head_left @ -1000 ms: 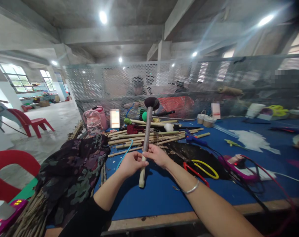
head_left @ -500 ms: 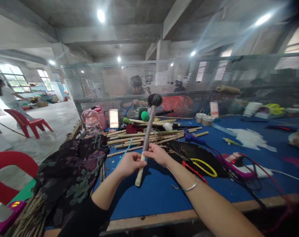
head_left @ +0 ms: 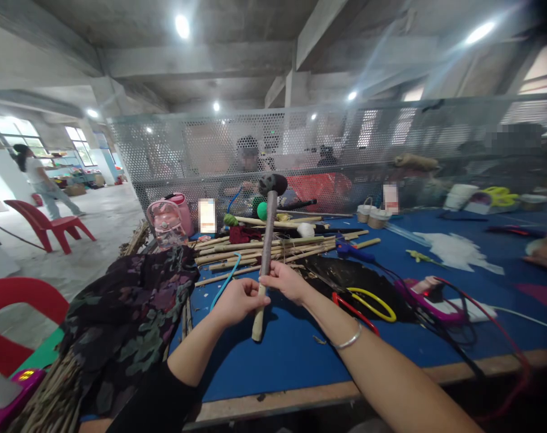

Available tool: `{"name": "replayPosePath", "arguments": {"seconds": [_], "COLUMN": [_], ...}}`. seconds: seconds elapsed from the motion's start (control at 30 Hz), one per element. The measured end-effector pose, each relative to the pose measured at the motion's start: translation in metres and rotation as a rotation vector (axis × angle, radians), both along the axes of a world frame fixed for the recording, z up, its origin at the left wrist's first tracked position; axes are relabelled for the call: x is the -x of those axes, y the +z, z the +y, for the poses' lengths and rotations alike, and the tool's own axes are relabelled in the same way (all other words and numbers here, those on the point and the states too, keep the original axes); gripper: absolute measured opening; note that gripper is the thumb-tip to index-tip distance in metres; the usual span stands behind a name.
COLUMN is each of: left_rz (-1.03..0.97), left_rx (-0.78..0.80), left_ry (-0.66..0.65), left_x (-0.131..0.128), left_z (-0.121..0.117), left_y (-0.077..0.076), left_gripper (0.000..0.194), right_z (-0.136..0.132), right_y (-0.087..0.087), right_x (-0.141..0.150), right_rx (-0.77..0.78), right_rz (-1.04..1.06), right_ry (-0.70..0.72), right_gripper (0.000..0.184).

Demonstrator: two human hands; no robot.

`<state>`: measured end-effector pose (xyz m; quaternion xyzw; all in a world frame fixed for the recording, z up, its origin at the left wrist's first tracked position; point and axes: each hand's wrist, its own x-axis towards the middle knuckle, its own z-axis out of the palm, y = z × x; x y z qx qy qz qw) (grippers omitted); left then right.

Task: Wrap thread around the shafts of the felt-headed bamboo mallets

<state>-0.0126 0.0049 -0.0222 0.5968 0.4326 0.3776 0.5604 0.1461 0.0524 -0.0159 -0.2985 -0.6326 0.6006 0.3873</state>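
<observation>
Over the front of the blue table I hold a cloth-wrapped stick (head_left: 268, 240) with a dark round head at its top. Greyish-purple cloth covers its upper shaft, while the lower end is bare pale wood. My left hand (head_left: 241, 302) pinches the shaft from the left, near where the cloth meets bare wood. Just above it, my right hand (head_left: 284, 281) is closed on the wrapped part, thumb and fingers together. The stick stands nearly upright, its bare end pointing down toward me. Scissors (head_left: 367, 304) with yellow and red handles lie right of my right hand.
Wooden sticks (head_left: 237, 246) are heaped beyond my hands. Dark patterned cloth (head_left: 133, 300) covers the left side. A blue glue gun (head_left: 354, 251), a purple power strip (head_left: 429, 304) and cables lie right. A perforated metal screen (head_left: 187, 144) stands behind; a co-worker's hand (head_left: 546, 249) is far right.
The stick has turned, its dark head swinging a little left and its bare end slightly right. Both hands keep their grip. A person in the left background has walked to the right.
</observation>
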Motion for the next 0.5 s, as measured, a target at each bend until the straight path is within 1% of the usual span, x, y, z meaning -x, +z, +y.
{"name": "replayPosePath", "arguments": {"seconds": [0.1, 0.17, 0.23, 0.37, 0.43, 0.5], "left_rz": [-0.077, -0.098, -0.075, 0.048, 0.065, 0.050], "left_rx": [0.072, 0.127, 0.136, 0.017, -0.015, -0.014], "left_ry": [-0.095, -0.138, -0.114, 0.044, 0.049, 0.024], "left_x": [0.000, -0.001, -0.002, -0.003, -0.002, -0.001], "left_z": [-0.004, -0.006, -0.006, -0.002, 0.000, 0.001], "left_y": [0.008, 0.011, 0.010, 0.000, -0.003, -0.003], "left_gripper": [0.040, 0.040, 0.040, 0.039, 0.037, 0.034], "right_z": [-0.002, -0.002, -0.001, 0.003, 0.005, 0.007], "right_y": [0.003, 0.002, -0.001, -0.006, -0.005, 0.000], "right_x": [-0.005, -0.005, -0.002, 0.004, 0.001, -0.006], "right_rx": [0.076, 0.105, 0.096, 0.041, 0.026, 0.027], "right_rz": [-0.026, -0.016, 0.023, 0.064, 0.041, 0.004], "right_ry": [0.094, 0.123, 0.093, -0.005, 0.003, 0.058], "right_gripper": [0.039, 0.038, 0.038, 0.040, 0.041, 0.043]}}
